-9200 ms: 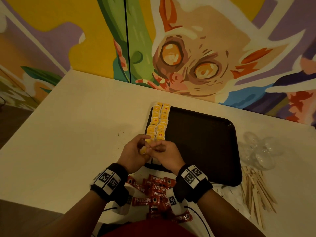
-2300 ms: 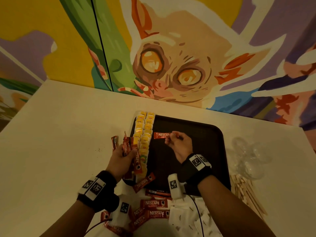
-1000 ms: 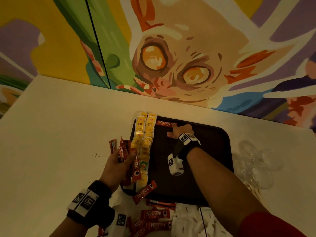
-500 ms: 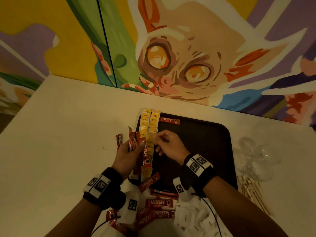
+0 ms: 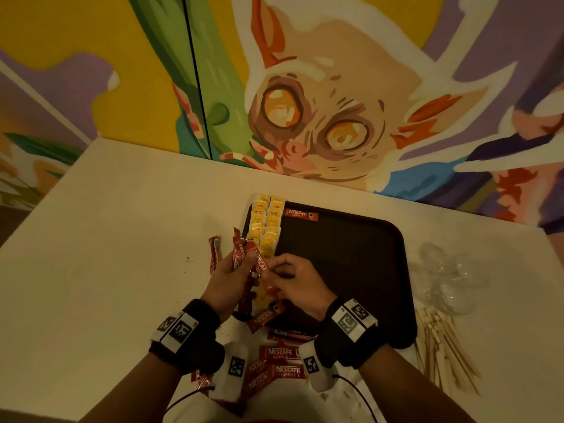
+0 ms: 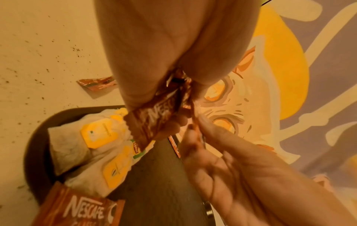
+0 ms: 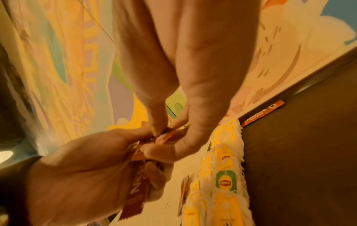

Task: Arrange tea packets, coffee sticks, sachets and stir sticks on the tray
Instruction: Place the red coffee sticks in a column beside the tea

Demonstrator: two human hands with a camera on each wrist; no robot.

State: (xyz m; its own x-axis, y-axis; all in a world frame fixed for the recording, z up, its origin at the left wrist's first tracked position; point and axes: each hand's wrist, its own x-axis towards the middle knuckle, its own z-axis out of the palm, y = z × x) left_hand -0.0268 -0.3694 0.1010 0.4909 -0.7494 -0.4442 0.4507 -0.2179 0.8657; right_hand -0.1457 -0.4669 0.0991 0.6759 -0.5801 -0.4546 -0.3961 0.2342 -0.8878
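Observation:
A dark tray [image 5: 351, 254] lies on the cream table, with two rows of yellow tea packets [image 5: 265, 227] along its left edge. One red coffee stick [image 5: 301, 214] lies at the tray's far edge, beside the tea rows. My left hand [image 5: 227, 279] grips a bunch of red coffee sticks [image 5: 244, 254] upright at the tray's left side. My right hand [image 5: 290, 282] meets it and pinches one stick [image 7: 166, 136] of the bunch between thumb and forefinger. In the left wrist view the held bunch [image 6: 154, 120] hangs above the tea packets [image 6: 100, 134].
More coffee sticks [image 5: 280, 355] lie loose on the table between my wrists. White sachets [image 5: 345, 401] sit near them. Wooden stir sticks [image 5: 442, 352] are heaped right of the tray, with clear plastic cups [image 5: 448, 279] behind. Dark specks dot the table left [image 5: 189, 259].
My right hand laid one coffee stick at the tray's far edge, drew back to the left hand, and now pinches another stick from the bunch.

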